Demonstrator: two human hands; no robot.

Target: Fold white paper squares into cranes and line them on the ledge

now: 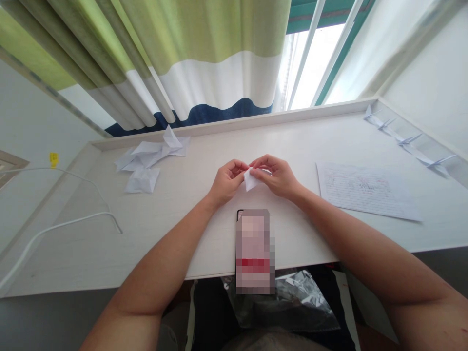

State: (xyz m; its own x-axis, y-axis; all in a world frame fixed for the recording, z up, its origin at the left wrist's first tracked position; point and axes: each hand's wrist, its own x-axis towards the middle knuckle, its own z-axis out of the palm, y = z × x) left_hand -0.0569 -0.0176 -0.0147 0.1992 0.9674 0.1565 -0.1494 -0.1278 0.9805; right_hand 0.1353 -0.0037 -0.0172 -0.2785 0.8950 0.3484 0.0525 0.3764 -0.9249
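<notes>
Both my hands meet over the middle of the white desk, pinching a small piece of folded white paper (250,181). My left hand (229,181) grips its left side between thumb and fingertips. From the other side my right hand (276,176) holds it, the thumb lying across the upper part. A pointed lower corner of the paper hangs below the fingers; its upper part is hidden by them. Just below the hands lies a phone (255,251) with a blurred-out screen, reaching over the desk's front edge.
Several folded white papers (149,155) lie in a heap at the left. To the right is a sheet with writing (365,190); behind it, a row of folded paper pieces (409,140) runs along the edge. A white cable (69,223) crosses the left side. Clear plastic (303,297) covers my lap.
</notes>
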